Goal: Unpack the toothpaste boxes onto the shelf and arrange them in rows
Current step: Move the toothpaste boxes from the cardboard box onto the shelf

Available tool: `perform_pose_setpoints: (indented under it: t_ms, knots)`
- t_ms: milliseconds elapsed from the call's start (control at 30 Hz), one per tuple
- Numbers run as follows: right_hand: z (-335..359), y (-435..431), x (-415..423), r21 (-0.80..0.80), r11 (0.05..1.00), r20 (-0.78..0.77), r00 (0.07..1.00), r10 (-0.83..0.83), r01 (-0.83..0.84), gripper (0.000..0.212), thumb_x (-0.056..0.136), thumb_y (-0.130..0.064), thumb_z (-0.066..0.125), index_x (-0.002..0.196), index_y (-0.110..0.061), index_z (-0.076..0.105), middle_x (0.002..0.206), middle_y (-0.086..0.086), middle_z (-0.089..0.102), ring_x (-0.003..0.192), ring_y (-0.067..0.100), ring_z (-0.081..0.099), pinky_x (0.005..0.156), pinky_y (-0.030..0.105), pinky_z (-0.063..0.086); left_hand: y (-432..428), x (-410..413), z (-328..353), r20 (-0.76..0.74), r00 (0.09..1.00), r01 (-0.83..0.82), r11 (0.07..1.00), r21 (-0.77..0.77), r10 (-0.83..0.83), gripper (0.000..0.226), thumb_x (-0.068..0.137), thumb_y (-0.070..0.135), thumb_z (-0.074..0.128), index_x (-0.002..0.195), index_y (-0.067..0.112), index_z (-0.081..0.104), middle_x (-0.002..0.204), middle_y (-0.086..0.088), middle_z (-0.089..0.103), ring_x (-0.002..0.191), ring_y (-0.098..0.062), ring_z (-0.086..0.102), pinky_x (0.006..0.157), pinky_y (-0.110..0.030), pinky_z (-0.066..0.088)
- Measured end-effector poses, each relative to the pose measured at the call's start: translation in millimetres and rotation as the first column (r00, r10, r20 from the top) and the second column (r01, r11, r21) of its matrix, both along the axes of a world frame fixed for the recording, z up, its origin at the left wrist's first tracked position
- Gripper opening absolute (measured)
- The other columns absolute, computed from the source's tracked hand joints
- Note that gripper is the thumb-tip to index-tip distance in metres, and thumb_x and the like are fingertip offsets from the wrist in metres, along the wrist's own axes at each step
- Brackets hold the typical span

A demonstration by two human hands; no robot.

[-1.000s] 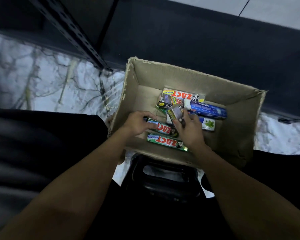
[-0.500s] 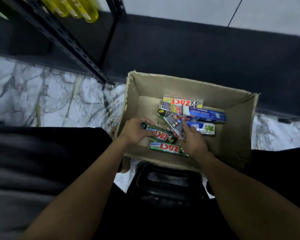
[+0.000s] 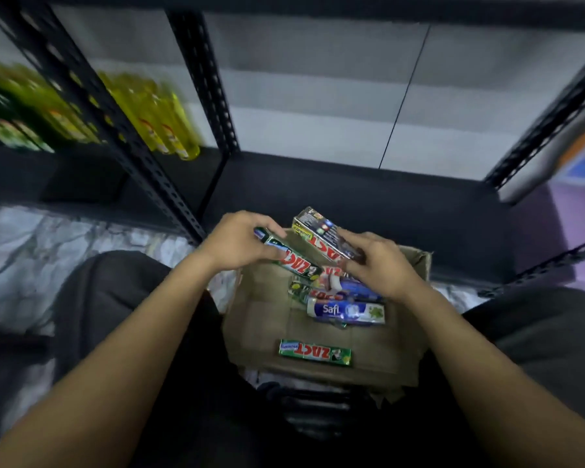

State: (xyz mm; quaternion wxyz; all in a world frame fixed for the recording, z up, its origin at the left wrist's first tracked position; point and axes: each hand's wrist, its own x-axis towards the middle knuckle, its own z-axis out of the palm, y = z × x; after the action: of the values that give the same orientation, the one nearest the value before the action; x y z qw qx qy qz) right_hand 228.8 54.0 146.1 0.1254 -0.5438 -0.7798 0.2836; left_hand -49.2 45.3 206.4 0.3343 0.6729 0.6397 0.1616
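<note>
The left hand (image 3: pixel 237 243) curls round the far end of a green box (image 3: pixel 293 260), fingers over the top and thumb beneath. The right hand (image 3: pixel 377 265) pinches the near end of a grey box (image 3: pixel 323 236). Each box is gripped at one end, so most of its length stays free, probably so it can be set down flat. Both are held side by side over the far edge of the carton (image 3: pixel 264 332); whether they touch, I cannot tell. Taking one per hand looks like a way to halve the trips.

Inside the carton, a Safi box (image 3: pixel 347 310) lies against a loose heap (image 3: pixel 321 288) at the far right, and a lone Zact box (image 3: pixel 314 352) lies flat near the front. Unpacking seems barely under way.

Just beyond the carton is the dark shelf (image 3: pixel 368 197), with no toothpaste on it. In the left bay, blurred yellow bottles (image 3: pixel 156 119) stand in a row.
</note>
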Motion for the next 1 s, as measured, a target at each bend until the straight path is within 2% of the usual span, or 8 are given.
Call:
perform_pose_setpoints:
  t_ms: [133,333,467,633,733,800,900,1000]
  knots:
    - [78,5,15,0.124,0.991,0.044,0.998,0.045,-0.05,0.063,0.088,-0.031,0.069,0.145,-0.035,0.043,0.122,-0.001,0.06,0.107,0.016,0.057,0.095,0.037,0.048,-1,-2,64,0.041,0.998,0.053,0.995,0.085,-0.056,0.028,0.068,0.033,0.09,0.092,0.033,0.076,0.078,0.021,0.072,0.06,0.006,0.061,0.059,-0.009,0.044]
    - [181,-2,27,0.287,0.958,0.039,0.999,0.017,-0.028,0.055,0.089,-0.035,0.068,0.141,-0.031,0.05,0.124,-0.004,0.062,0.101,0.012,0.058,0.089,0.032,0.05,-10,-2,149,0.041,0.993,0.094,0.961,0.262,-0.109,0.034,0.063,0.048,0.087,0.092,0.037,0.076,0.089,0.017,0.075,0.081,-0.005,0.069,0.077,-0.029,0.057]
    - [239,-10,33,0.355,0.935,0.037,0.999,-0.005,-0.008,0.047,0.085,-0.033,0.072,0.13,-0.033,0.059,0.112,-0.008,0.07,0.095,0.011,0.063,0.084,0.027,0.048,-21,-3,197,0.092,0.981,0.126,0.926,0.356,-0.169,0.04,0.058,0.049,0.088,0.093,0.034,0.077,0.089,0.015,0.076,0.086,-0.012,0.073,0.086,-0.039,0.057]
    - [304,-20,35,0.484,0.875,0.009,1.0,-0.03,0.022,0.043,0.083,-0.037,0.074,0.125,-0.036,0.062,0.114,-0.019,0.067,0.101,0.002,0.061,0.089,0.024,0.048,-42,-15,249,0.151,0.973,0.079,0.87,0.486,-0.172,0.036,0.061,0.044,0.088,0.093,0.032,0.077,0.083,0.011,0.076,0.075,-0.012,0.071,0.063,-0.023,0.056]
    - [335,-19,34,0.537,0.843,-0.023,1.0,-0.008,0.019,0.04,0.083,-0.037,0.073,0.122,-0.037,0.064,0.112,-0.022,0.066,0.102,-0.002,0.06,0.087,0.017,0.045,-44,-29,271,0.227,0.959,0.017,0.838,0.546,-0.167,0.037,0.063,0.045,0.087,0.096,0.033,0.077,0.091,0.008,0.077,0.085,-0.02,0.074,0.079,-0.043,0.06]
    - [352,-14,34,0.564,0.825,-0.026,1.0,-0.011,0.023,0.041,0.083,-0.04,0.072,0.123,-0.037,0.063,0.115,-0.022,0.065,0.105,-0.003,0.059,0.092,0.021,0.046,-40,-39,279,0.304,0.94,-0.052,0.817,0.574,-0.153,0.038,0.061,0.042,0.087,0.096,0.031,0.077,0.092,0.005,0.077,0.088,-0.02,0.074,0.086,-0.046,0.058]
    - [372,-3,33,0.599,0.801,0.001,0.999,-0.032,0.025,0.043,0.083,-0.043,0.07,0.125,-0.037,0.062,0.12,-0.019,0.064,0.106,0.003,0.06,0.094,0.028,0.047,-24,-51,288,0.394,0.911,-0.153,0.789,0.595,-0.121,0.036,0.063,0.037,0.087,0.096,0.026,0.078,0.093,0.003,0.077,0.088,-0.019,0.074,0.084,-0.038,0.059]
    - [384,11,29,0.63,0.776,0.013,0.998,-0.061,0.039,0.043,0.085,-0.042,0.069,0.127,-0.035,0.062,0.124,-0.013,0.064,0.108,0.01,0.059,0.094,0.031,0.046,1,-59,292,0.569,0.817,-0.291,0.78,0.553,-0.099,0.033,0.067,0.024,0.083,0.098,0.014,0.075,0.091,-0.004,0.077,0.082,-0.013,0.074,0.068,-0.021,0.057]
